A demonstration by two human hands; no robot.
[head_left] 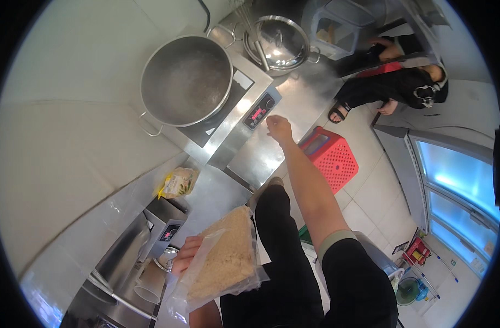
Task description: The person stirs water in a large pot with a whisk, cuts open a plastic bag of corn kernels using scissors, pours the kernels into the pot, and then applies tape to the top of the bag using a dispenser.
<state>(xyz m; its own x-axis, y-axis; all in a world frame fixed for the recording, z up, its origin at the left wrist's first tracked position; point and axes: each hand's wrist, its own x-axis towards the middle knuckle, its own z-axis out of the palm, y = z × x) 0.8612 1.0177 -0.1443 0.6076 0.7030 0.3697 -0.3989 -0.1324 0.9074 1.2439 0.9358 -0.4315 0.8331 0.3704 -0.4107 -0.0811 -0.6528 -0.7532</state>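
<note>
My left hand (187, 255) grips a clear plastic bag of light brown granules (229, 254), low in the view. Out in front, my right hand (279, 128) is held with curled fingers beside the control panel (259, 110) of an induction cooker; whether it touches anything I cannot tell. On that cooker stands a large metal pot (187, 80), steam or haze blurring its inside. A smaller yellow-trimmed packet (178, 183) lies on the steel counter between the cooker and my left hand.
A lidded steel pot (277, 43) and a whisk (258, 47) are behind the cooker. A red plastic stool (331, 158) stands on the floor at right. Another person (393, 88) is farther off, near a glass-door fridge (454, 172). A second cooker (164, 229) sits at lower left.
</note>
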